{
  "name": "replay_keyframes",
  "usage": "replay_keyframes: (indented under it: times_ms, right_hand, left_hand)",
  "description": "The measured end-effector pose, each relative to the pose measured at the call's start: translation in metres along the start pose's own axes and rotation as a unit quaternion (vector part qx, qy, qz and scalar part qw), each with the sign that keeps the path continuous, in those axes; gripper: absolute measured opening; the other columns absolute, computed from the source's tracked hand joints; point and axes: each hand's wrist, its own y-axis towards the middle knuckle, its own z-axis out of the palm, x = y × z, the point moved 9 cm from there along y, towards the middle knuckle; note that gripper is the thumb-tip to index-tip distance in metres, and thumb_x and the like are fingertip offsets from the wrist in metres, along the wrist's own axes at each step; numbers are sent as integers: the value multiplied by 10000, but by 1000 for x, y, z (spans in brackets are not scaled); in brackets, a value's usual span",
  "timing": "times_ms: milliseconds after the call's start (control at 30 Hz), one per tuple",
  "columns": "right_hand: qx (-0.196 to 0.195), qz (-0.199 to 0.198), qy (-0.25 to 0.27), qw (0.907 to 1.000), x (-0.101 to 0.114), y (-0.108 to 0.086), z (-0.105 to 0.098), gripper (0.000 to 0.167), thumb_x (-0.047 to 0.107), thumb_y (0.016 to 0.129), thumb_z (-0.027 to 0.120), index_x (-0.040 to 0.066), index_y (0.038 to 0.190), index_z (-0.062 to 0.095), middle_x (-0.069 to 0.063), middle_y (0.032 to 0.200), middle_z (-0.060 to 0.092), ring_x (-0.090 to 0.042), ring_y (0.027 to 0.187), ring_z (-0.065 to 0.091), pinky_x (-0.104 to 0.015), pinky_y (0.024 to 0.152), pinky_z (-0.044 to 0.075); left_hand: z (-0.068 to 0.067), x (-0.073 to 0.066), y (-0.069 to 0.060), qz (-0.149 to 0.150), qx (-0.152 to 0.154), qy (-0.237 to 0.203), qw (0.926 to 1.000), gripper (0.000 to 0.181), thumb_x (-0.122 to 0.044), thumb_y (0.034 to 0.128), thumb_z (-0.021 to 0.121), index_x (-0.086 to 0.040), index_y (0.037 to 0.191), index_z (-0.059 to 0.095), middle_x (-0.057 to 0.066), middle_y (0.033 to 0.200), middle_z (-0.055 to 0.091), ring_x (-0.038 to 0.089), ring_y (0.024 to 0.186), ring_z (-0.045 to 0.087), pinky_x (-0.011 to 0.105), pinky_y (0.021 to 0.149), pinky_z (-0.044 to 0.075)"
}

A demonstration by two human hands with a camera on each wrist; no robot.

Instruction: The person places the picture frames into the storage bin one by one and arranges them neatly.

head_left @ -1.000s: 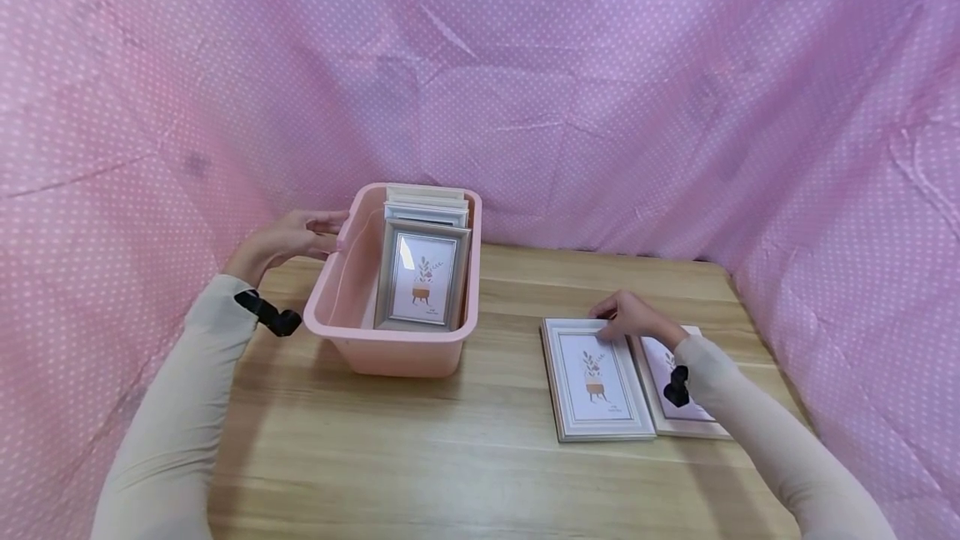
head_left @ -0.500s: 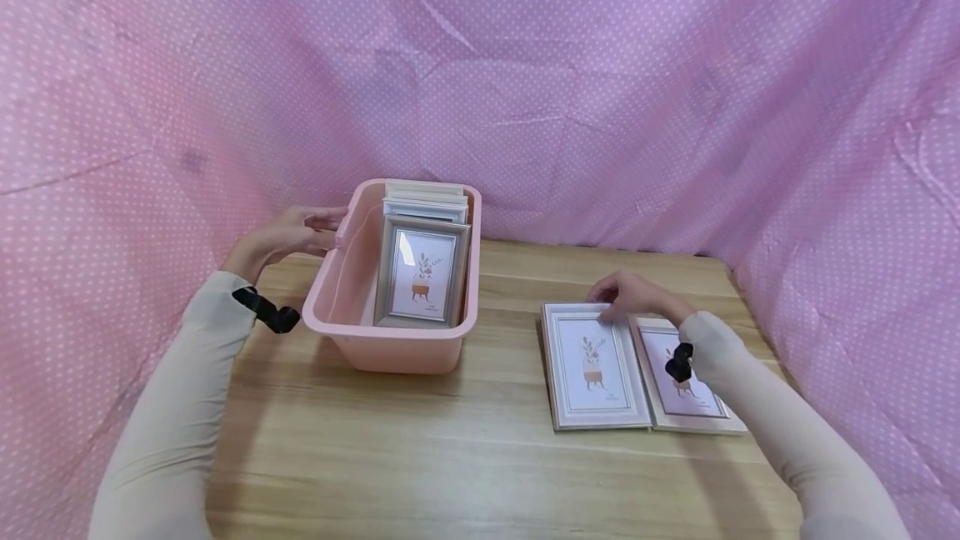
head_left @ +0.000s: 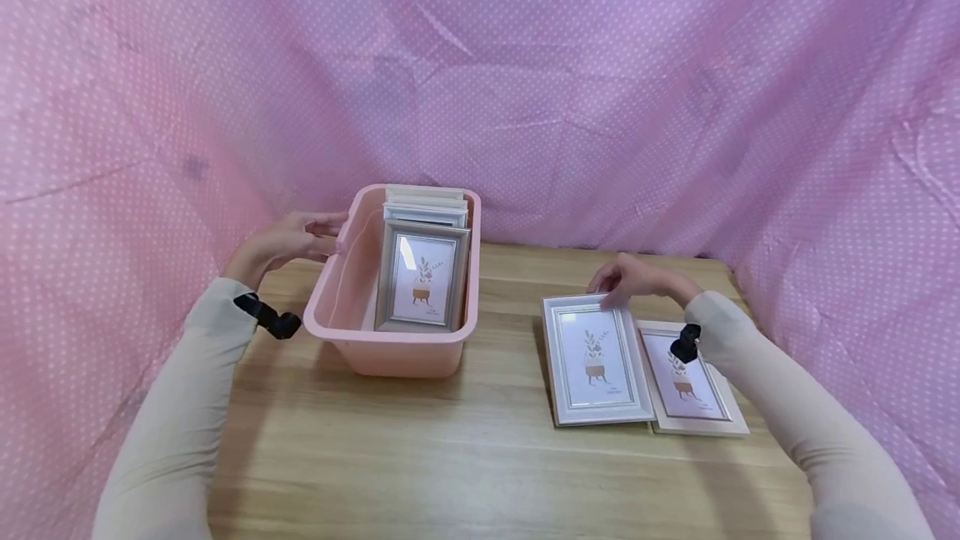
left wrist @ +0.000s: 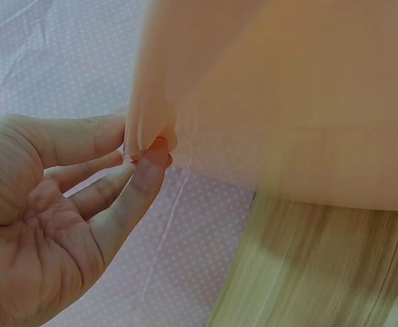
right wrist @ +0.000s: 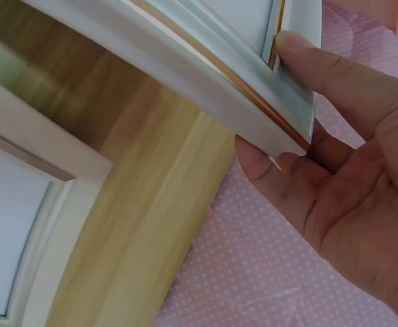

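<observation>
A pink plastic bin (head_left: 397, 357) stands on the wooden table, with several picture frames leaning in a row inside; a taupe one (head_left: 384, 282) is at the front. My left hand (head_left: 281, 244) pinches the bin's left rim, and in the left wrist view the thumb and fingers (left wrist: 148, 170) close on that edge. To the right, my right hand (head_left: 633, 277) grips the top edge of a white picture frame (head_left: 600, 417), whose top is raised. In the right wrist view the thumb lies on its front and the fingers behind its corner (right wrist: 291, 102).
A cream picture frame (head_left: 731, 425) lies flat just right of the white one, partly under the right wrist in view. Pink dotted cloth (head_left: 510, 123) hangs behind and at both sides of the wooden table (head_left: 480, 457).
The top of the white frame has risen and tilted up with my right hand, which has moved slightly away from me. My left hand has kept its place on the bin rim.
</observation>
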Motion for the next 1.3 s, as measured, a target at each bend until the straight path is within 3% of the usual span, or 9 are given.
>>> replay_keyframes:
  times_ms: [167,300,633,867,1000,1133,1300]
  right_hand:
    - [168,274,150,9994,0,-3,-4,289,53,852,802,-8,1129,747,-138,938,737,-138,788,646,-254,582,572]
    - [75,401,325,9986,-3,-4,-10,288,68,869,794,9,1148,751,-144,977,734,-165,802,670,-302,603,613]
    - [-11,166,570,9982,2,-10,-20,333,18,878,765,-56,1199,714,-218,1019,735,-157,821,678,-311,633,634]
    - [-231,154,856,9959,1,-10,-28,344,10,873,769,-80,1199,705,-262,1047,746,-146,814,712,-350,685,657]
    - [-392,168,937,9947,1,-9,-32,341,13,873,771,-83,1194,708,-282,1061,742,-149,805,723,-360,709,660]
    - [-529,130,941,9941,3,-7,-35,327,9,878,765,-84,1187,713,-281,1072,742,-132,803,717,-327,692,650]
    - [-670,-46,859,9940,10,-5,-40,303,7,873,771,-85,1159,728,-283,1101,735,-116,768,700,-307,644,634]
  left_hand:
    - [2,1,-2,22,-20,1,10000,726,-100,995,640,-5,1602,253,318,1546,412,202,1222,595,311,948,617]
    - [0,-1,-2,49,-61,-11,10000,723,-98,995,640,4,1599,254,324,1550,403,180,1216,591,297,940,618]
    - [0,-4,-2,55,-60,-43,10000,733,-95,993,642,6,1600,243,333,1556,387,140,1209,586,289,934,619]
    - [3,0,-4,-29,-46,-39,10000,737,-79,987,643,-17,1606,247,310,1562,396,243,1261,579,321,959,614]
    - [5,1,-5,-49,-53,-133,9999,741,-57,973,653,-16,1601,262,323,1548,408,203,1220,606,319,963,612]
    - [5,-2,-5,7,-64,-165,9998,736,-49,970,654,1,1595,267,340,1537,409,135,1165,627,308,951,616]
    - [5,-3,-5,20,-74,-165,9998,736,-55,972,655,3,1595,268,333,1541,409,185,1213,618,312,958,613]
